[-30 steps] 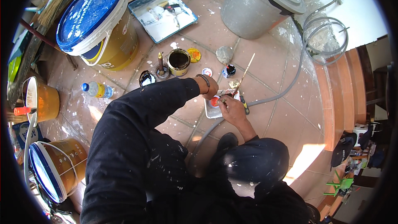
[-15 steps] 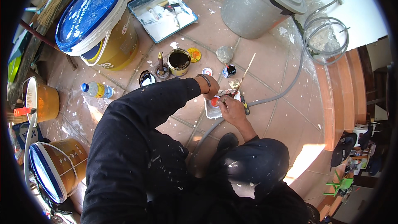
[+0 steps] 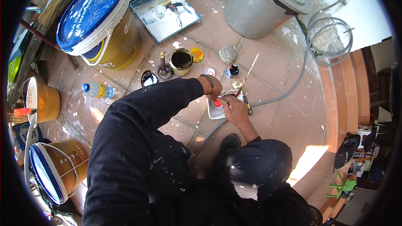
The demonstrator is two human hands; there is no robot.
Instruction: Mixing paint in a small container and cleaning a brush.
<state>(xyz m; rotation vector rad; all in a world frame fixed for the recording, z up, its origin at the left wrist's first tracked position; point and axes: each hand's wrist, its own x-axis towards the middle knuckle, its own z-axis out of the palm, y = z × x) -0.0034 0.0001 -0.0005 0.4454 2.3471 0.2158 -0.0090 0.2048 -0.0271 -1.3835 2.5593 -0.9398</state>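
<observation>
Both hands meet over a white tray (image 3: 214, 113) holding red paint (image 3: 217, 104). My left hand (image 3: 212, 88) is curled, fingertips down by the paint; anything it holds is hidden. My right hand (image 3: 234, 111) pinches a small thin tool whose end I cannot make out. A long paintbrush (image 3: 252, 68) slants up beyond it; a yellow-and-black handled tool (image 3: 249, 108) lies at the tray's right. Farther forward stand a small dark jar (image 3: 232, 73), a white lid (image 3: 209, 72), a can of dark paint (image 3: 181, 60) and a yellow lid (image 3: 197, 55).
Paint buckets (image 3: 109, 53) stand at the left, near a water bottle (image 3: 98, 90). A blue roller tray (image 3: 165, 21) and grey bin (image 3: 255, 16) are beyond. A hose (image 3: 276, 97) crosses the tiles toward brick-coloured steps (image 3: 347, 100) at the right.
Only slight finger movements show at the red paint: my left fingertips dip a little and my right fingers shift. The other things stay in place.
</observation>
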